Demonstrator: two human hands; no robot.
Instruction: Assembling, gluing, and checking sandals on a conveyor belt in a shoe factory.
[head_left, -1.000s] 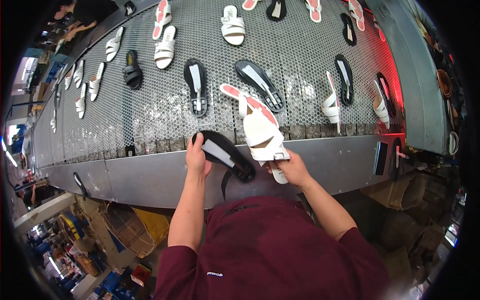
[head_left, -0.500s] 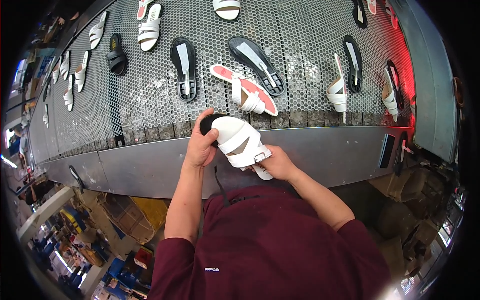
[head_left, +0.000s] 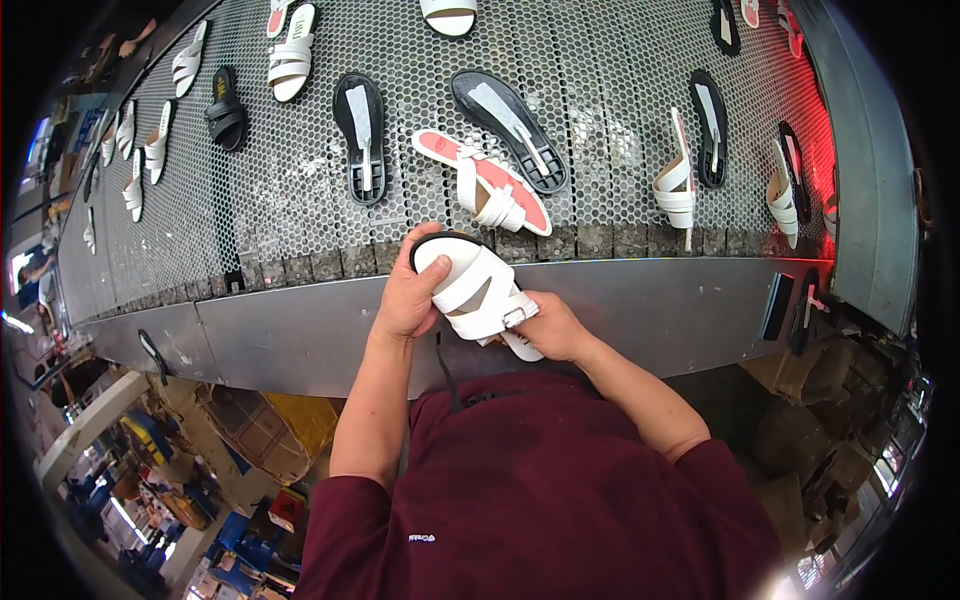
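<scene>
Both hands hold a white sandal with crossed straps and a buckle, in front of my body at the metal edge. Its toe end points up and left, and a thin rim of a black sole shows around it. My left hand grips the toe, thumb on the white insole and fingers underneath. Near the buckle, my right hand is closed around the sandal's rear half; its fingers are partly hidden. Just beyond lies a white-strapped upper with a pink underside, beside a black sole.
A perforated conveyor carries several white sandals, a black sandal and black soles such as one at centre left. Red light falls on its right end, by a grey housing. Cardboard lies below the metal edge.
The white toe now covers more of the black sole, leaving only a thin rim. My left hand has shifted slightly right. Footwear on the conveyor's left and middle has drifted a little left.
</scene>
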